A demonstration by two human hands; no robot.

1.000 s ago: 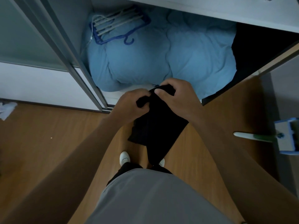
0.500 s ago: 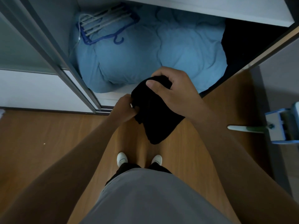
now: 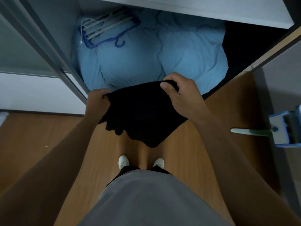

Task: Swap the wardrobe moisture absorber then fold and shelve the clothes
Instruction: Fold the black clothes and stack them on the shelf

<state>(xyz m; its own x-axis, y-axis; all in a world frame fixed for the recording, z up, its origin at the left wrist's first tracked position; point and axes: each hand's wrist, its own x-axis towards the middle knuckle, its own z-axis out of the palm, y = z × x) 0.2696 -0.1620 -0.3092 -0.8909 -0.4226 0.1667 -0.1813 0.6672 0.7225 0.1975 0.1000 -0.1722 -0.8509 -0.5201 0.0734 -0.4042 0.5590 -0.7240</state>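
Head view: the person stands on a brown wooden floor (image 3: 48, 136) facing an open white wardrobe (image 3: 195, 8) and holds a black cloth garment (image 3: 143, 115) out in front of the body, above the feet and just short of the wardrobe's bottom compartment. The left hand (image 3: 97, 101) grips the garment's left upper corner, its fingers (image 3: 101, 93) curled round bunched cloth. The right hand (image 3: 182, 97) holds the right upper corner, thumb on top and the other fingers tucked under the edge. The cloth is spread between the two hands and hangs down in a loose point, touching neither floor nor shelf.

I judge the folding step to be in hand, with the garment opened out flat for a fold. The next move probably calls for bringing the two held corners together or laying one half over the other, keeping the edges lined up so the hanging part does not twist, then finding a shelf for it.

The bottom compartment holds a puffy light blue quilted duvet (image 3: 187, 54) that fills most of it. A bundle of blue plastic hangers (image 3: 105, 28) lies on the duvet at the back left. Something dark (image 3: 244, 46) sits at the right end, too dim to identify. No moisture absorber shows.
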